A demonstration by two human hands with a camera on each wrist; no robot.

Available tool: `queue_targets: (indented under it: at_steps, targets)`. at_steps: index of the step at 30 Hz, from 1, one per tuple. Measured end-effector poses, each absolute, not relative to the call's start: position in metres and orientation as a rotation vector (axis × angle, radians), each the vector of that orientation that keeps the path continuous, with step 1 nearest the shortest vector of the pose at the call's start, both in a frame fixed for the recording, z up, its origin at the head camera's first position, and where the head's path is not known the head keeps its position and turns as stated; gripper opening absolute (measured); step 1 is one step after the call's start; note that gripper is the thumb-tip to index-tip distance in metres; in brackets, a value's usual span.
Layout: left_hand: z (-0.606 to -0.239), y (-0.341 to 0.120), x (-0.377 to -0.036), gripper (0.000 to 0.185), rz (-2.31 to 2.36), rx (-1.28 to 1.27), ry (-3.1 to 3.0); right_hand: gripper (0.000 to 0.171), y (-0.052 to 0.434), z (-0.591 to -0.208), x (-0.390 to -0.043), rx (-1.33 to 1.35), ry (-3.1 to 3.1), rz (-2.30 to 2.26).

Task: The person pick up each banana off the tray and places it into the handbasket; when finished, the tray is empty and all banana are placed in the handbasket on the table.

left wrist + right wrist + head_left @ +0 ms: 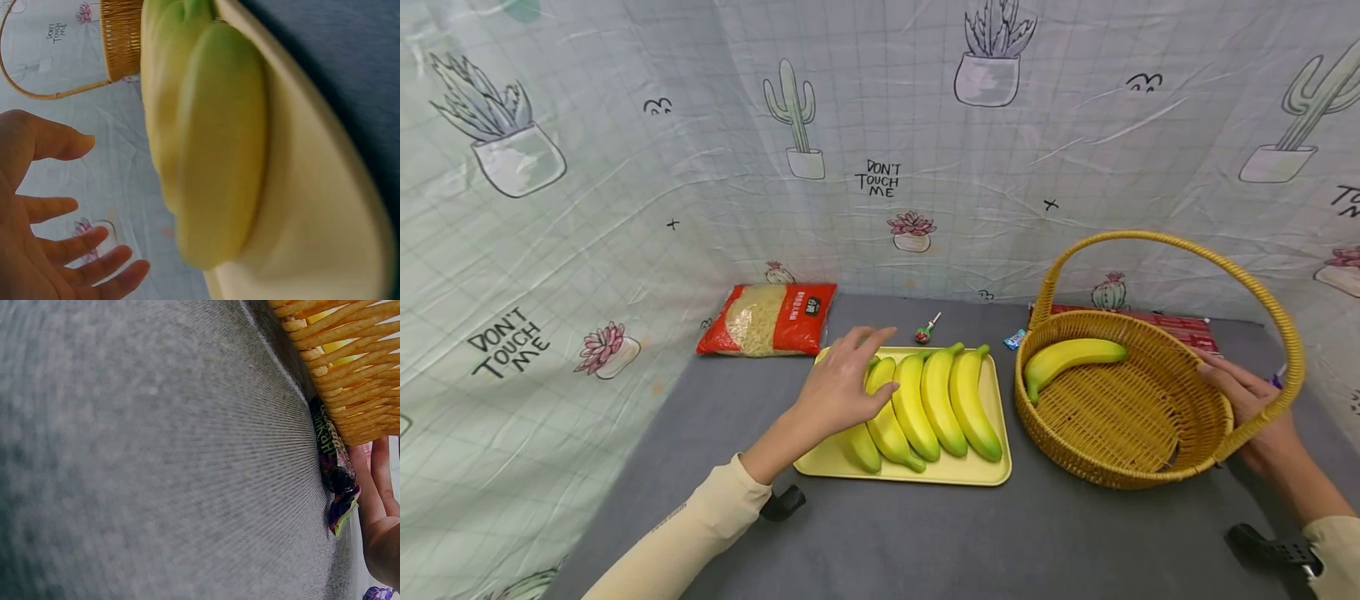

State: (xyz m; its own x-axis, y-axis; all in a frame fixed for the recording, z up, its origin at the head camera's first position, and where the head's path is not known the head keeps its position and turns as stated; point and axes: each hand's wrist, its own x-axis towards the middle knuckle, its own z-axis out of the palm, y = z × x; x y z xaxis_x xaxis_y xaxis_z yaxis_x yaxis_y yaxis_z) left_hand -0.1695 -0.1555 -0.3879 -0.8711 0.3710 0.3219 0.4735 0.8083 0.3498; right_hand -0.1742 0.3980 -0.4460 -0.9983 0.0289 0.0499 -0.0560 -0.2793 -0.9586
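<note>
Several yellow bananas [936,400] lie side by side on a pale yellow tray [925,475]. My left hand [850,375] hovers over the leftmost ones and partly hides them. In the left wrist view that hand [56,212] has its fingers spread, with a gap to the bananas [219,144]. One banana [1071,357] lies in the wicker basket [1075,454] to the right of the tray. My right hand [1240,392] rests with straight fingers against the outside of the basket's right rim. In the right wrist view these fingers [381,512] sit beside the basket's weave [350,375].
A red bag of noodles [767,319] lies at the back left, with a lollipop [925,332] and a small blue sweet [1014,338] behind the tray. A red packet [1180,323] lies behind the basket, a sweet wrapper [334,475] under its edge. Cactus-print cloth walls surround the grey table.
</note>
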Motion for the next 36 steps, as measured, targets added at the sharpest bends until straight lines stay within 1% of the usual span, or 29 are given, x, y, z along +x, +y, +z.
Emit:
queue_targets:
  at_steps: [8,14,24,36]
  targets:
    - [-0.408,-0.174,-0.153,0.072,-0.619,-0.459,-2.768,0.037,0.398,-0.445,-0.173,0.009,-1.867,2.457]
    - [-0.421,-0.179,-0.143,0.07,-0.597,-0.369,-2.796,0.036,0.398,-0.445,-0.174,0.019,-1.871,2.438]
    - [-0.436,-0.185,-0.14,0.065,-0.636,-0.3,-2.805,0.036,0.398,-0.446,-0.174,0.022,-1.869,2.434]
    - [-0.437,-0.187,-0.139,0.062,-0.635,-0.259,-2.821,0.036,0.398,-0.446,-0.175,0.029,-1.85,2.457]
